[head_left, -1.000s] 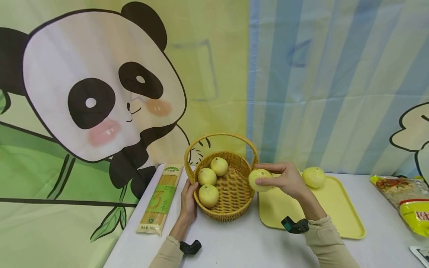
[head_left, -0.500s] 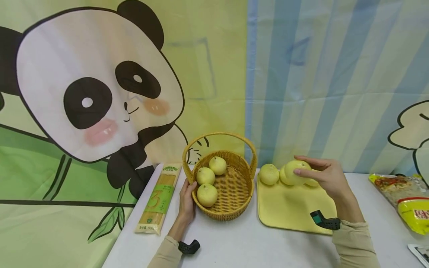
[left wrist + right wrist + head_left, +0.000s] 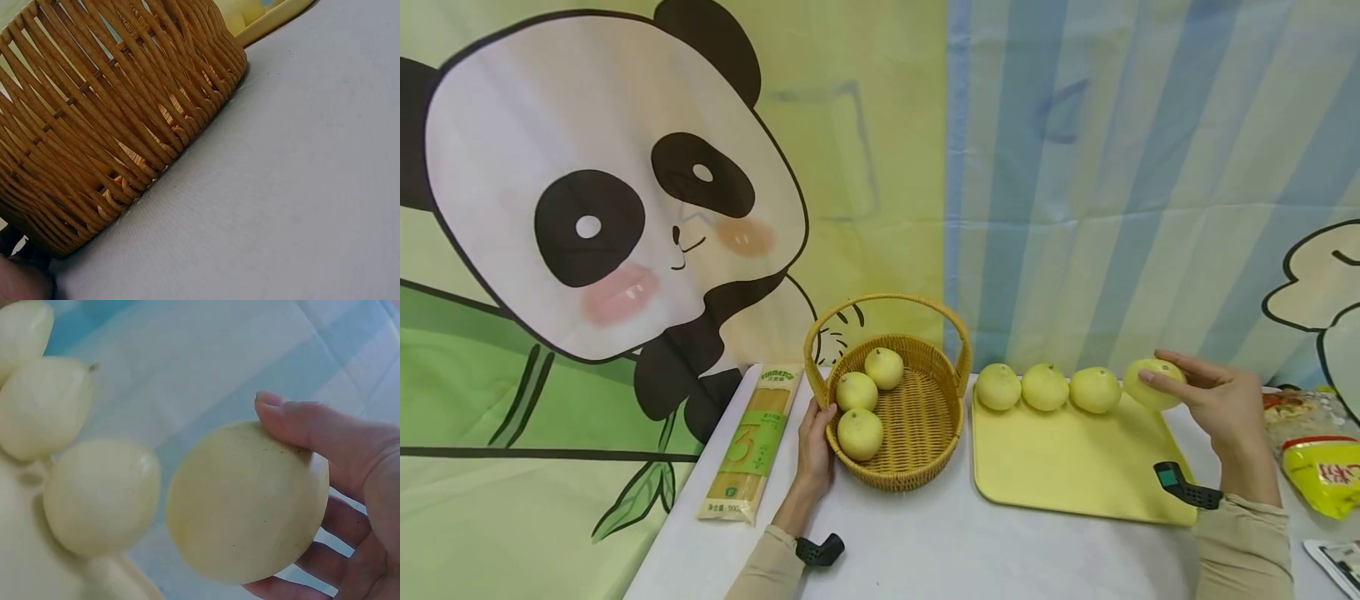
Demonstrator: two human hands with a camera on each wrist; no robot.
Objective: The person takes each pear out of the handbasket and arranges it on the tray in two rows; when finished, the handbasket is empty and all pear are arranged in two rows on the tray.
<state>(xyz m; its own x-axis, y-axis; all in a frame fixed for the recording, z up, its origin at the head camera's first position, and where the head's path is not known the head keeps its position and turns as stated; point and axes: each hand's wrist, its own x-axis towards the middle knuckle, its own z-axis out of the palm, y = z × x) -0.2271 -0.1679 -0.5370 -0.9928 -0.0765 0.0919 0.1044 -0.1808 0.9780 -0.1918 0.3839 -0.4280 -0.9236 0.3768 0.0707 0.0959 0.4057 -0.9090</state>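
Observation:
My right hand [image 3: 1228, 408] grips a pale yellow pear [image 3: 1152, 384] between thumb and fingers at the back right corner of the yellow tray [image 3: 1075, 467]. In the right wrist view, faint specks dot the held pear [image 3: 250, 506], which is apart from the neighbouring pear [image 3: 103, 497]. Three pears [image 3: 1045, 387] stand in a row along the tray's back edge. With its thumb at the rim, my left hand [image 3: 815, 450] holds the left side of the wicker basket [image 3: 917, 425]. Three more pears [image 3: 860, 433] lie in its left half. Most of the left fingers are hidden.
A packet of noodles [image 3: 752, 450] lies left of the basket. On the right are a yellow food bag [image 3: 1318, 467] and part of a white packet [image 3: 1333, 567]. The basket's tall handle [image 3: 891, 298] arches over it. A panda-printed curtain [image 3: 880, 167] hangs behind the table.
My right hand has carried the pear rightward from beside the basket's right rim, across the tray, to its back right corner. My left hand has stayed at the basket.

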